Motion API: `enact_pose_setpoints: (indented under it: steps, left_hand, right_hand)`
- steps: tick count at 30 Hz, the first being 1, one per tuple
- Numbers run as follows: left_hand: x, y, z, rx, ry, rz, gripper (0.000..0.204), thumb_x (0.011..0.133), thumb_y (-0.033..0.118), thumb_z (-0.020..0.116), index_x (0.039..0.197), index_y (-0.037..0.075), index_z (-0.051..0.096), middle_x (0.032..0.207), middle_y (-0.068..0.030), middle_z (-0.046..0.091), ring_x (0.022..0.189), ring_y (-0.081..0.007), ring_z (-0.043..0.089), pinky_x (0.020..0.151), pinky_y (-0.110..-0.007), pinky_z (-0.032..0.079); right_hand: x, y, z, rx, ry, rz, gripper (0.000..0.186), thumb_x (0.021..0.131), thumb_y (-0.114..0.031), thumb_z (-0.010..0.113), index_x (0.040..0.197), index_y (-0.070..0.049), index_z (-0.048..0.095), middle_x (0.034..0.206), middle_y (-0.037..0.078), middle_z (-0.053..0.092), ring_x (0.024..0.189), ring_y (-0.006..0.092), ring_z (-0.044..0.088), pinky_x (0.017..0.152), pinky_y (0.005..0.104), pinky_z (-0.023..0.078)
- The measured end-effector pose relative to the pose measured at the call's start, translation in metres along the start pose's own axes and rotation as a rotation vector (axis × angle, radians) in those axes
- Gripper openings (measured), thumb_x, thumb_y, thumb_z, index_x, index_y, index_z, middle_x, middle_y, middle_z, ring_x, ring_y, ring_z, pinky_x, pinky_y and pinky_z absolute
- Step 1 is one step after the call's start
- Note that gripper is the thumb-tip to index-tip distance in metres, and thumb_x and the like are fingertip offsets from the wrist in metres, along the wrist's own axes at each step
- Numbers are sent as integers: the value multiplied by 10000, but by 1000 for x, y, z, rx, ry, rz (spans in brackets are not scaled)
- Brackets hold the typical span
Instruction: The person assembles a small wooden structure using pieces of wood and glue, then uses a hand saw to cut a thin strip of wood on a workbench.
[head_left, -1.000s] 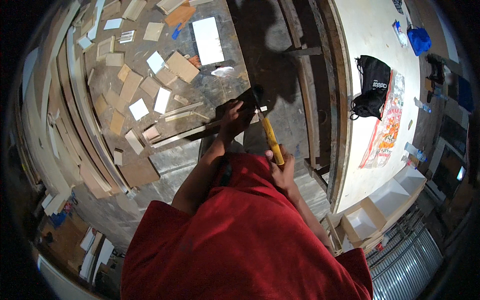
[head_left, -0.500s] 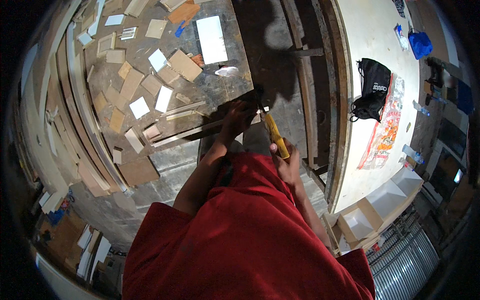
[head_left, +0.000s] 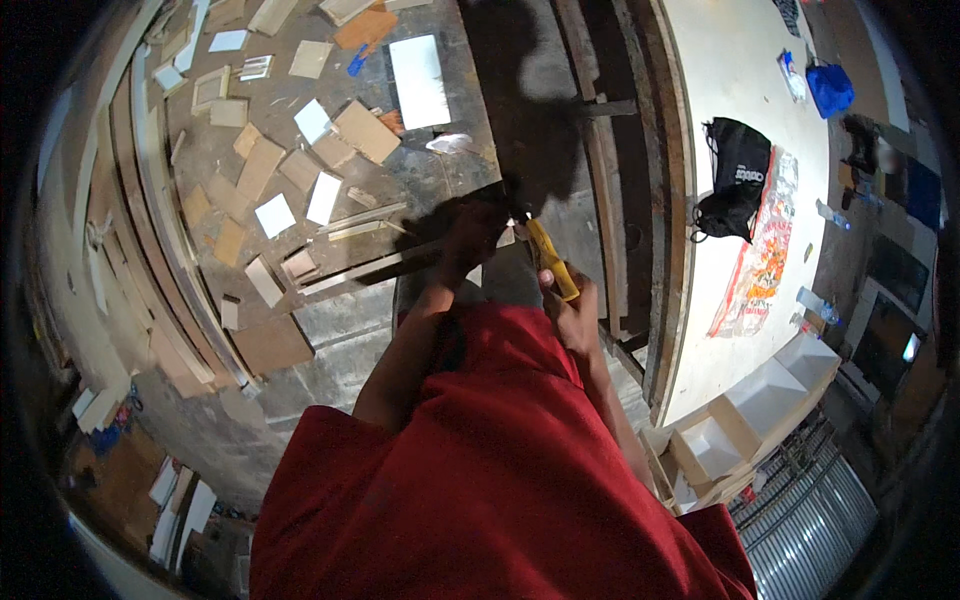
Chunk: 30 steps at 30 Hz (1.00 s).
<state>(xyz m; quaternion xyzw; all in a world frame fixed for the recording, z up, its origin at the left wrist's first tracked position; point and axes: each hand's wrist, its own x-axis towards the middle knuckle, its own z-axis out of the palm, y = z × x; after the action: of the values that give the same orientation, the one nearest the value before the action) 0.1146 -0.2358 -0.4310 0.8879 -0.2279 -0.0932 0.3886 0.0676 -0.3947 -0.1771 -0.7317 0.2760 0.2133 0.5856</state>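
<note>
My right hand (head_left: 573,310) is closed around the yellow handle of a tool (head_left: 552,262). The tool's dark far end points away from me toward the table corner, and its kind is too dark to make out. Just left of it, at the near right corner of the work table (head_left: 440,165), my left hand (head_left: 468,240) lies in deep shadow. Its fingers look bent at the table edge, and what they press on is hidden. A pale wood strip (head_left: 370,267) runs along that edge beside my left wrist.
Wood offcuts (head_left: 262,168) and a white board (head_left: 420,82) are scattered over the table. Beyond a dark gap on the right stands a white-topped bench (head_left: 715,60) carrying a black drawstring bag (head_left: 740,165) and a clear plastic bag (head_left: 757,270). Wooden boxes (head_left: 710,445) stand at the lower right.
The view has shifted slightly. My left hand has drawn a little nearer to me and lies deeper in shadow. The yellow-handled tool stays in my right hand, its handle slightly nearer to the left.
</note>
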Motion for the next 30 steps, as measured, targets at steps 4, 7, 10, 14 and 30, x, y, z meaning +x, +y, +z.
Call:
enact_pose_setpoints:
  steps: [4, 7, 10, 14, 30]
  left_hand:
    - [-4, 0, -2, 40, 162, 77, 216, 875, 163, 651, 1071, 88, 702, 1030, -160, 658, 1015, -371, 607, 909, -475, 481]
    - [-4, 11, -5, -6, 170, 143, 235, 868, 171, 651, 1081, 79, 693, 1034, -173, 654, 1008, -397, 603, 902, -490, 476]
    - [-6, 4, -11, 135, 199, 129, 240, 866, 166, 645, 1084, 75, 691, 1032, -173, 655, 999, -399, 605, 896, -492, 477]
    - [5, 19, -23, 24, 88, 36, 255, 850, 152, 669, 1090, 65, 679, 1022, -181, 654, 996, -385, 612, 888, -483, 481]
    - [-8, 13, -14, -106, 179, -16, 162, 841, 185, 685, 974, 101, 723, 1035, -124, 668, 1023, -334, 609, 934, -494, 470]
  right_hand:
    - [3, 11, 4, -22, 32, -28, 407, 972, -430, 637, 967, -23, 627, 689, -71, 459, 623, 41, 393, 529, 245, 289]
    - [5, 15, 1, -46, 54, -58, 401, 977, -426, 631, 933, -28, 615, 681, -75, 454, 617, 46, 393, 530, 246, 290]
    - [-1, 8, 3, -54, 6, -81, 393, 978, -417, 632, 878, -39, 586, 672, -77, 449, 615, 47, 391, 530, 249, 288]
    - [4, 16, 4, -129, 58, -120, 409, 975, -421, 636, 826, -50, 548, 665, -73, 448, 616, 45, 393, 528, 258, 290]
    - [2, 14, 4, 31, 18, -21, 364, 987, -366, 634, 946, -5, 603, 748, -40, 505, 688, 71, 429, 589, 257, 355]
